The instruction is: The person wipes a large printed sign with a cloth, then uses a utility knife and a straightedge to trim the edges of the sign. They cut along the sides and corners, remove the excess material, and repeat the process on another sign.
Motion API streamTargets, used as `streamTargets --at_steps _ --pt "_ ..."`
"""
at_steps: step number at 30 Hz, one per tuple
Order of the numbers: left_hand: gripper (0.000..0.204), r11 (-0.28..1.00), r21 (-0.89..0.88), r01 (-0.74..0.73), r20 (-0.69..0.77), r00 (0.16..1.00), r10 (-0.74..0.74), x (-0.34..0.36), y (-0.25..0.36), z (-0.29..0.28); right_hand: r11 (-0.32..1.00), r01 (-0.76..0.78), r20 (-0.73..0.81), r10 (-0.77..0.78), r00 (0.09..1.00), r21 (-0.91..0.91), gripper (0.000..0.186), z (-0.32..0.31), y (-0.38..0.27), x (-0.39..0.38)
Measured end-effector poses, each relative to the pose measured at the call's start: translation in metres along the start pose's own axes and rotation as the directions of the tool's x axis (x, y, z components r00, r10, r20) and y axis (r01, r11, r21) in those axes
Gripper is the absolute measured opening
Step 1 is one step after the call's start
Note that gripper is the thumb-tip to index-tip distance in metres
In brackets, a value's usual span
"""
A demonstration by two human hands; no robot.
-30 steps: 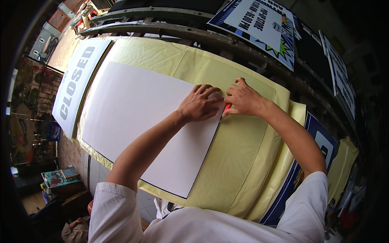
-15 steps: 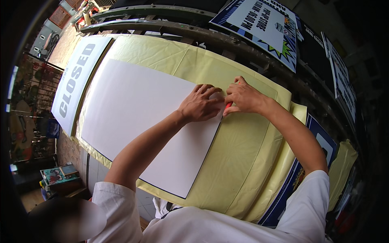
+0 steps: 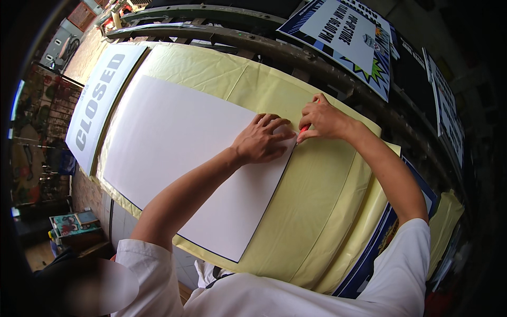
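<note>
A large white sheet (image 3: 179, 142) with a thin dark edge lies flat on yellow wrapping (image 3: 311, 201). Near its far right corner my left hand (image 3: 264, 140) rests palm down, fingers spread and pressing on the surface. My right hand (image 3: 323, 120) is closed around a slim red craft knife (image 3: 304, 128), mostly hidden by the fingers. The knife's tip points down at the sheet's right edge, just beside my left fingertips.
A white sign (image 3: 100, 98) with grey lettering lies at the left end. Dark metal rails (image 3: 211, 34) run along the far side, with printed boards (image 3: 343, 42) on them. Blue-edged boards (image 3: 369, 248) stick out from under the wrapping at right.
My right hand and the knife have moved a little farther away along the sheet's right edge. My left hand stays on the sheet in nearly the same place.
</note>
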State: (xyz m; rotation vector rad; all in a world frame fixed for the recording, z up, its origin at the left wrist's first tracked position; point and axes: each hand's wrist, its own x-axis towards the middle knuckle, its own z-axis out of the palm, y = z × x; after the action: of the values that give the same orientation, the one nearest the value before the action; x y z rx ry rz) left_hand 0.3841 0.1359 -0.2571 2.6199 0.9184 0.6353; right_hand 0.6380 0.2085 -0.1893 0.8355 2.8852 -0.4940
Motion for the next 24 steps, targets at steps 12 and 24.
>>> streamTargets --at_steps 12,24 --pt "0.054 1.000 -0.015 -0.012 0.003 1.000 0.012 0.001 0.000 -0.001 0.999 -0.020 0.091 0.017 0.996 0.039 0.041 -0.016 0.030 0.011" --pt "0.055 1.000 -0.025 -0.005 0.022 1.000 0.006 0.004 -0.001 -0.002 0.993 -0.111 0.102 0.115 0.988 -0.039 0.045 -0.037 0.059 0.021"
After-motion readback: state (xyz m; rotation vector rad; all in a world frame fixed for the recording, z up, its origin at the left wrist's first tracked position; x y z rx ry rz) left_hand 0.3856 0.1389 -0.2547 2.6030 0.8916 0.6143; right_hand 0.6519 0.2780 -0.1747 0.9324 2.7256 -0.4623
